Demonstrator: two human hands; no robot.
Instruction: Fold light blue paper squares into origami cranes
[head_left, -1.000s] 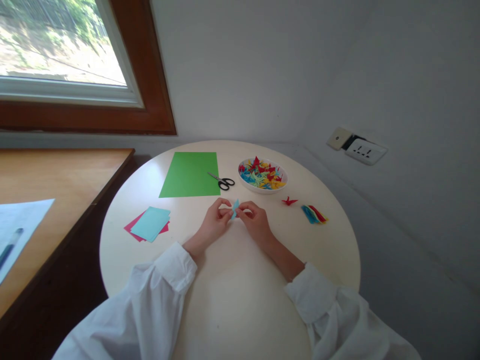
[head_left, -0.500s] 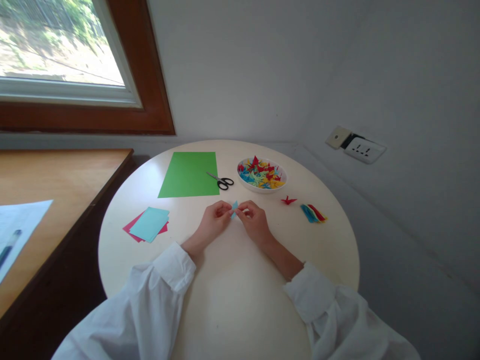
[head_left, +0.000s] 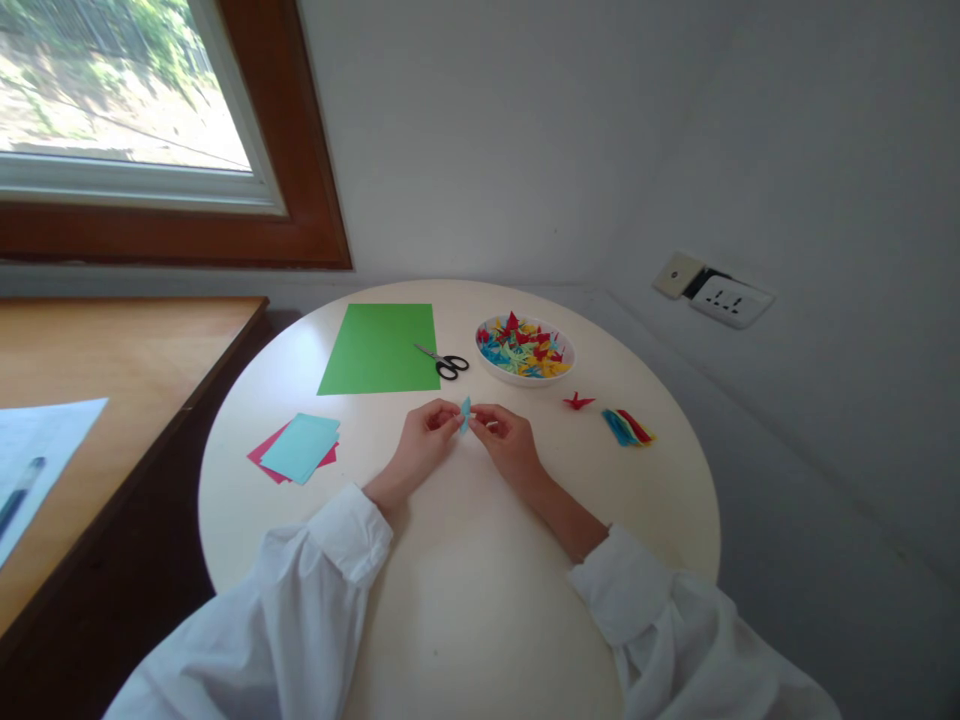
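My left hand (head_left: 421, 445) and my right hand (head_left: 508, 443) meet over the middle of the round white table (head_left: 465, 600). Between their fingertips they pinch a small folded light blue paper piece (head_left: 466, 411), which stands upright just above the tabletop. Both forearms rest on the table in white sleeves. Much of the paper piece is hidden behind my fingers.
A green sheet (head_left: 381, 348) and black scissors (head_left: 444, 362) lie beyond my hands. A white bowl (head_left: 525, 351) holds several coloured folded papers. A red folded figure (head_left: 578, 402) and coloured strips (head_left: 628, 427) lie right. Blue and pink squares (head_left: 298, 448) lie left, by a wooden counter (head_left: 82, 400).
The blue paper piece has turned more upright and sits slightly higher between my fingertips. My hands stay almost in the same place.
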